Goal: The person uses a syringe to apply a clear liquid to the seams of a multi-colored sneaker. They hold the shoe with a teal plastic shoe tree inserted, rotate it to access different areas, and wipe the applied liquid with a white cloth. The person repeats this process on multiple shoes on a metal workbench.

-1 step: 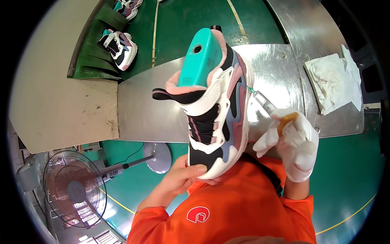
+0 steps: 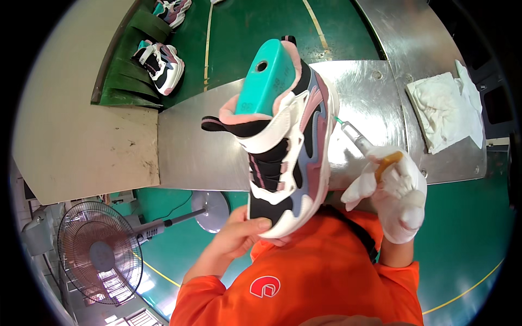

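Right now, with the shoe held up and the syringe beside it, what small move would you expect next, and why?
Probably the right hand, in a white glove, brings the syringe tip the last bit onto the sneaker's side. The needle already points at the upper near the sole edge, apparently just short of contact, while the bare left hand steadies the toe, a teal last inside.

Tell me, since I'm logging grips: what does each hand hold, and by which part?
The bare left hand grips the sneaker by its toe. The gloved right hand holds a syringe by its plunger end.
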Tool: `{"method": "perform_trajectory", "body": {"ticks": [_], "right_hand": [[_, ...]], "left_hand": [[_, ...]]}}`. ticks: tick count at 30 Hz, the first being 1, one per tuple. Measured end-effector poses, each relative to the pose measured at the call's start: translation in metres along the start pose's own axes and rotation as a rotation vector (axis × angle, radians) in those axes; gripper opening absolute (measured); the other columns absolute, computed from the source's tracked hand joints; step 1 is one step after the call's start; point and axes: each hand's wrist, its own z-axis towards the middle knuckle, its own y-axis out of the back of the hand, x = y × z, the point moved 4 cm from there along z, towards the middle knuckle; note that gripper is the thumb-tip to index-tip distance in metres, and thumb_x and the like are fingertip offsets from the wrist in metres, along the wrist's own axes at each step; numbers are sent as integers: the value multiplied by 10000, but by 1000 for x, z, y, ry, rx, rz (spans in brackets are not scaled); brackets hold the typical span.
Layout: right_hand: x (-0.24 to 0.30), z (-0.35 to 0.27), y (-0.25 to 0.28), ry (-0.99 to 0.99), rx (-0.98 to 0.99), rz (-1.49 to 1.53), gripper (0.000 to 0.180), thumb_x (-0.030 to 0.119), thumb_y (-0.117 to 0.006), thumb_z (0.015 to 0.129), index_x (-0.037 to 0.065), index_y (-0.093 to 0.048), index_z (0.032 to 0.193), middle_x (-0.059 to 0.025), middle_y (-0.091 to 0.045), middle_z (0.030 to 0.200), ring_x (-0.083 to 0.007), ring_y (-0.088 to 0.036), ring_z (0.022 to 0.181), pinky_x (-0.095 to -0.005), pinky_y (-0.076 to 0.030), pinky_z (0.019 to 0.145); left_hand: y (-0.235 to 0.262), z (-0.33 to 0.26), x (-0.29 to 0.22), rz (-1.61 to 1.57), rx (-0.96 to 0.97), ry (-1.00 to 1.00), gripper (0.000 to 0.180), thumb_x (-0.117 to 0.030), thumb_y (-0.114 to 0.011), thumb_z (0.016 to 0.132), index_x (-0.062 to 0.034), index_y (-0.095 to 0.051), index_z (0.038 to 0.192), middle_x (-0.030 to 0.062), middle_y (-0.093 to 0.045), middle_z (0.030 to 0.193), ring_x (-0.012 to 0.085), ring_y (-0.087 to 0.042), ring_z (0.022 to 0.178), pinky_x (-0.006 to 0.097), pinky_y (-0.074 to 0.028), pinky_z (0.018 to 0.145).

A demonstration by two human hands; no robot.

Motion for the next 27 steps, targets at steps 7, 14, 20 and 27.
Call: {"method": "perform_trajectory", "body": {"ticks": [7, 14, 20, 27], "right_hand": [[13, -11, 26, 285, -60, -160, 986, 392, -905, 525, -42, -450, 1285, -125, -577, 977, -275, -586, 987, -449, -437, 999], [13, -21, 39, 417, -110, -575, 909, -57, -728, 471, -28, -385, 1312, -152, -526, 1262, -232, -541, 1104, -387, -424, 989], [12, -21, 50, 331, -98, -671, 821, -68, -743, 520, 5, -456, 1286, -99, -569, 1197, -135, -525, 914, -288, -455, 847], [28, -8, 31, 247, -43, -1078, 548, -64, -621, 606, 91, -625, 1132, -89, -536, 927, -190, -460, 655, -299, -402, 607]], "left_hand": [[89, -8, -93, 674, -591, -368, 443, -206, -666, 905, 66, -566, 1241, 182, -676, 1034, 229, -696, 810, 334, -573, 661], [-28, 28, -155, 1260, -273, -1069, 715, -168, -826, 753, 10, -478, 1351, 132, -585, 1259, 191, -585, 1119, 323, -472, 930], [-43, 50, -129, 1275, 68, -1230, 591, -174, -844, 661, -39, -565, 1164, 130, -611, 1253, 280, -611, 1124, 425, -460, 960], [-47, 25, -105, 1457, 81, -1349, 157, -194, -653, 828, -117, -583, 946, 133, -678, 1175, 337, -629, 1119, 502, -347, 1034]]}}
